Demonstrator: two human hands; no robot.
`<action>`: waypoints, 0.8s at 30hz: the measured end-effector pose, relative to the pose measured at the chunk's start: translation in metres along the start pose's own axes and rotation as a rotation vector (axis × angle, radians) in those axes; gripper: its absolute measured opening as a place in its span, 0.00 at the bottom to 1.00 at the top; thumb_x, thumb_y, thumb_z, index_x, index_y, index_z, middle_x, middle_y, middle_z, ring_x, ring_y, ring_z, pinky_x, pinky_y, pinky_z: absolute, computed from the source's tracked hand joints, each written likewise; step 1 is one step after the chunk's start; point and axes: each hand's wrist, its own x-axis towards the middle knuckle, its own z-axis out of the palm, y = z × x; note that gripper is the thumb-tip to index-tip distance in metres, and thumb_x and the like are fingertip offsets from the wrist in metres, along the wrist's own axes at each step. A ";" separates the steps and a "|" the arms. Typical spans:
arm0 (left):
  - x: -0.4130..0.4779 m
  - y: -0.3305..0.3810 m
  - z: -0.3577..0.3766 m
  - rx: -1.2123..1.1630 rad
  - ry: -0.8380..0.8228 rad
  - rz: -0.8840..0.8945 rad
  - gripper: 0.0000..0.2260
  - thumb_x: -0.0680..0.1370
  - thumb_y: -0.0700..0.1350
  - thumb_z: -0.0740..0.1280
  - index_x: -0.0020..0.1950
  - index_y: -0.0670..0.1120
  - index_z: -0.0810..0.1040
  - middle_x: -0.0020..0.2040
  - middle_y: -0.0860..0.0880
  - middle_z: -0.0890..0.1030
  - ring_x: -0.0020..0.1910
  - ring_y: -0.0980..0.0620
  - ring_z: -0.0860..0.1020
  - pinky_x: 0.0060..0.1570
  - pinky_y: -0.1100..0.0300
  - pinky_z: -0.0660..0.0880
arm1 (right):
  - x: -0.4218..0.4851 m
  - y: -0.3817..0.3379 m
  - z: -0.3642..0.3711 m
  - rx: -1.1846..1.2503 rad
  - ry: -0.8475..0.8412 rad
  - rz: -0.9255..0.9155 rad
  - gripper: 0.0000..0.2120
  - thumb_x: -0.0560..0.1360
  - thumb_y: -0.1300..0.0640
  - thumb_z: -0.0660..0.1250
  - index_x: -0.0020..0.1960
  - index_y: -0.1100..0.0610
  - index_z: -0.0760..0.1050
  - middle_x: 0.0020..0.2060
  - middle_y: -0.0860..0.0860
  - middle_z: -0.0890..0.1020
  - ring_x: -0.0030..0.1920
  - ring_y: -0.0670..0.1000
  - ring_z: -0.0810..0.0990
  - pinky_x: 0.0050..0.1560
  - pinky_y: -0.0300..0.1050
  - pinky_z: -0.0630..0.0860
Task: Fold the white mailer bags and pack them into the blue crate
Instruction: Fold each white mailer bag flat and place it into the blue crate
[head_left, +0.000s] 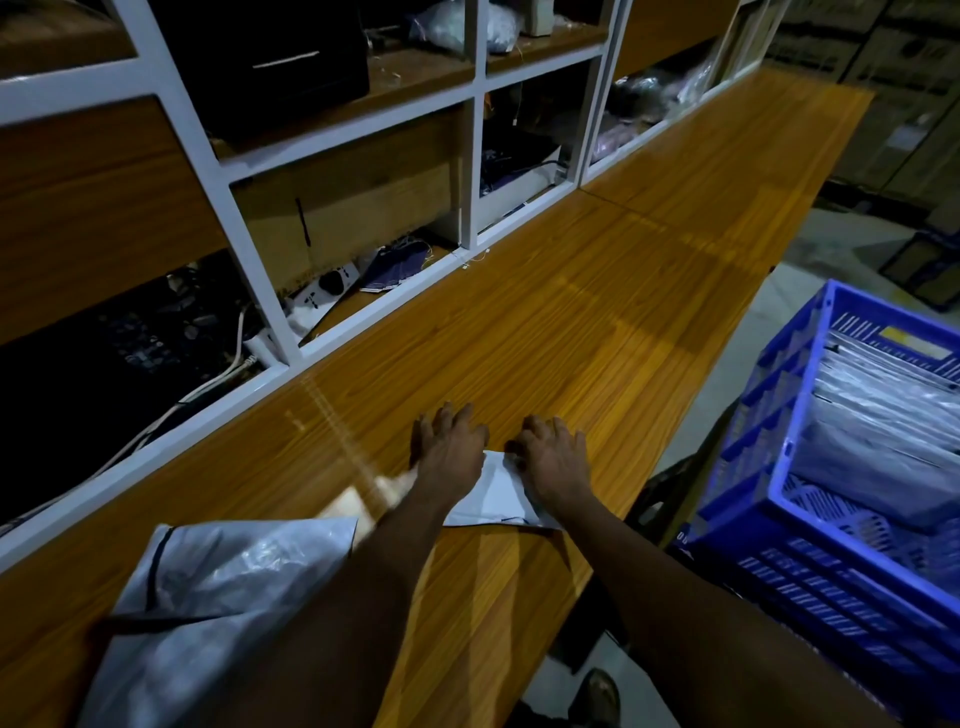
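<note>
grey sack, nearest me: a crinkly silver-grey plastic sack (223, 597) slumps on the near left end of the counter, right under the left forearm. can't tell what's inside it.
shoe: a bit of a shoe (597, 696) shows on the floor below the counter edge.
mailer: one white mailer bag (493, 493) lies flat on the wooden counter (623, 291), mostly covered by the two hands. looks partly folded already, but I can't see how many folds.
left hand: the left hand (452, 457) presses down on the bag's left part with fingers spread, not gripping anything.
right hand: the right hand (553, 462) does the same on the right part, fingers splayed with the tips slightly bent, holding nothing.
how it'll handle: my guess is thin, floppy poly film, super light and slick on that glossy top. it'll probably spring open unless the crease gets pressed hard. best to pinch it along the folded edge, thumb on top, so the layers stay together.
crate: the blue crate (831, 577) sits just off the counter's right side, lower than the top, with a row of white bags (883, 410) already inside and bare floor at its near end.
in the way: nothing between bag and crate except the counter edge and the crate wall to clear.
further back: a white-framed shelf unit (470, 156) runs along the counter's far side, with a power strip (324, 293) and cables in a cubby.
</note>
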 end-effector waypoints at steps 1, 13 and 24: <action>0.001 0.000 0.001 0.005 0.002 -0.001 0.11 0.82 0.47 0.63 0.65 0.53 0.74 0.79 0.46 0.60 0.78 0.40 0.54 0.73 0.36 0.54 | 0.000 -0.001 0.000 0.006 0.009 0.003 0.16 0.81 0.50 0.61 0.67 0.53 0.73 0.74 0.53 0.66 0.74 0.62 0.61 0.68 0.64 0.60; -0.004 0.006 -0.004 -0.001 0.224 0.104 0.10 0.83 0.48 0.61 0.61 0.48 0.76 0.77 0.44 0.65 0.78 0.40 0.59 0.70 0.32 0.60 | 0.003 0.013 -0.014 0.017 0.023 -0.056 0.25 0.81 0.43 0.50 0.70 0.53 0.72 0.77 0.54 0.64 0.77 0.62 0.58 0.72 0.65 0.55; 0.029 0.052 -0.055 0.023 0.339 0.279 0.16 0.83 0.56 0.58 0.62 0.49 0.78 0.81 0.43 0.55 0.80 0.38 0.51 0.72 0.30 0.53 | -0.010 0.061 -0.077 0.161 0.237 -0.059 0.35 0.77 0.43 0.38 0.55 0.59 0.80 0.72 0.55 0.73 0.75 0.61 0.63 0.73 0.65 0.56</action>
